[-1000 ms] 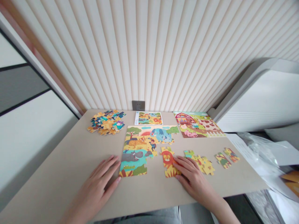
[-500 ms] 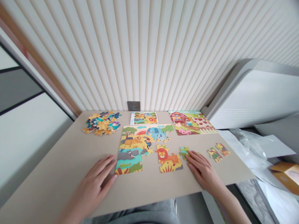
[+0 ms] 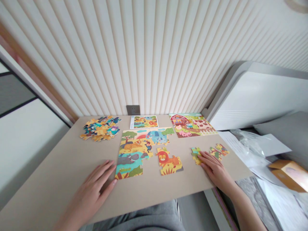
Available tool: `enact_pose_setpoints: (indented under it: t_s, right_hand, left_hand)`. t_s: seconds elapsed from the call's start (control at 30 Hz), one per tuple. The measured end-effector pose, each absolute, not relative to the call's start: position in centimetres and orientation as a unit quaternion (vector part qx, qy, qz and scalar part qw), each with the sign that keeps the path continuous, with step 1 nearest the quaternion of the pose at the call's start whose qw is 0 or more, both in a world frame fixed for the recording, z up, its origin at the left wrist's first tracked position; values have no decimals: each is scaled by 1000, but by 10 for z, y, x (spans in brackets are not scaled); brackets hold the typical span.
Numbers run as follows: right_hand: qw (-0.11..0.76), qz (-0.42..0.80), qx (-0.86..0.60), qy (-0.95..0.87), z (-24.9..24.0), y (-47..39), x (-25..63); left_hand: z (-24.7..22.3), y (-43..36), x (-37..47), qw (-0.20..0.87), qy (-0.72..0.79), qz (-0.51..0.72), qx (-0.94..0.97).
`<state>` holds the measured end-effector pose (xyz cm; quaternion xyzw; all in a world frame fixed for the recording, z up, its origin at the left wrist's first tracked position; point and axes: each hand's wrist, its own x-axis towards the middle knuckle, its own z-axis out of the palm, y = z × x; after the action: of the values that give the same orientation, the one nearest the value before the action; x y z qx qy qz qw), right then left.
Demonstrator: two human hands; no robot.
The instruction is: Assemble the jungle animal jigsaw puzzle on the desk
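Note:
My left hand [image 3: 96,183] rests flat on the table with its fingers stretched, their tips at the left edge of the partly joined animal jigsaw puzzle [image 3: 131,158]. My right hand [image 3: 216,168] lies low with its fingers extended, fingertips and thumb touching a green and yellow puzzle piece [image 3: 195,152]. The fingers hide part of that piece. Between the hands lies a joined lion section [image 3: 168,162], apart from the larger puzzle. Just beyond my right hand are two loose pieces, one green and white [image 3: 215,152] and one with yellow and red [image 3: 222,149].
A pile of puzzle pieces [image 3: 101,128] lies at the back left. Against the ribbed wall sits a small reference picture card [image 3: 145,122], with a farm puzzle [image 3: 192,125] to its right. Papers, clear plastic and an orange box [image 3: 290,173] lie beyond the table's right edge.
My right hand has slid right along the table, and the green and yellow piece has moved with it, farther from the lion section. My left hand stays in place. The view has shifted slightly.

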<state>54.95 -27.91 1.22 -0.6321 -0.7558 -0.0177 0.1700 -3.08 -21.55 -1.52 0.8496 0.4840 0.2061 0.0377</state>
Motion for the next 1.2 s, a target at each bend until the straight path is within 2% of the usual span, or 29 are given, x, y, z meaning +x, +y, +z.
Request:
enact_pose_setpoints:
  t_s: [0.13, 0.4, 0.8, 1.2]
  right_hand:
    - [185, -28, -620, -762, 25, -281, 523]
    - [182, 98, -522, -827, 47, -257, 427]
    - [180, 103, -548, -810, 32, -262, 478]
    - [157, 79, -521, -835, 35, -263, 472]
  left_hand:
    - [-18, -215, -32, 43, 486, 207, 848]
    - [-16, -216, -31, 35, 487, 200, 849]
    - [-18, -216, -32, 35, 486, 200, 850]
    - [-18, -215, -33, 30, 484, 197, 852]
